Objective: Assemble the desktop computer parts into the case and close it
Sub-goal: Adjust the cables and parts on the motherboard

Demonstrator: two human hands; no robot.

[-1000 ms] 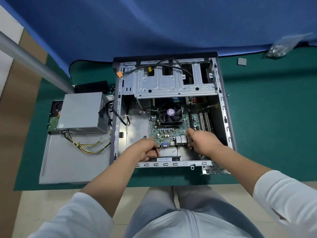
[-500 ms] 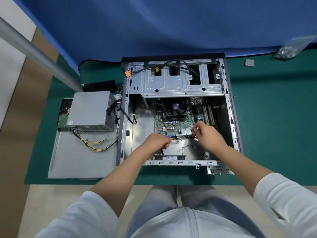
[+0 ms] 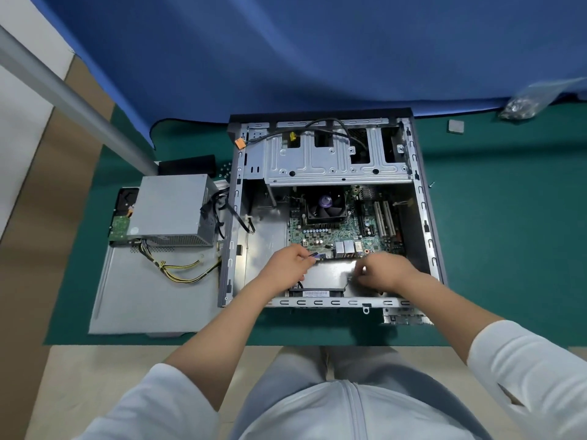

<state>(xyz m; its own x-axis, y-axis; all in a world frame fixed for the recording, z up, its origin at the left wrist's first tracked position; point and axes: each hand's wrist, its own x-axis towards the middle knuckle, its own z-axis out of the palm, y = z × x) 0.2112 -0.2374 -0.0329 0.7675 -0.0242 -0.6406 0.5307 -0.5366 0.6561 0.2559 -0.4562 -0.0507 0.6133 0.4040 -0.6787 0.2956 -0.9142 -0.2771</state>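
**Both hands at the near edge of the motherboard**

While the open case (image 3: 422,217) lies on its side on the green mat (image 3: 508,233), I see the motherboard (image 3: 343,230) seated on its floor, right of centre, with the black cooler fan (image 3: 327,206) at the board's far end. My left hand (image 3: 287,265) rests at the board's near-left corner, fingers pinched together on a thin dark cable (image 3: 310,255). My right hand (image 3: 386,271) sits just near of the rear ports (image 3: 347,247), fingers curled; I cannot tell whether they grip anything. A metal drive cage (image 3: 317,163) spans the far part of the case. Left of the case, outside it, the power supply (image 3: 171,211) sits on the detached side panel (image 3: 143,296), its yellow-and-black wires (image 3: 181,271) trailing over the panel. A bag of screws (image 3: 524,101) lies at far right.
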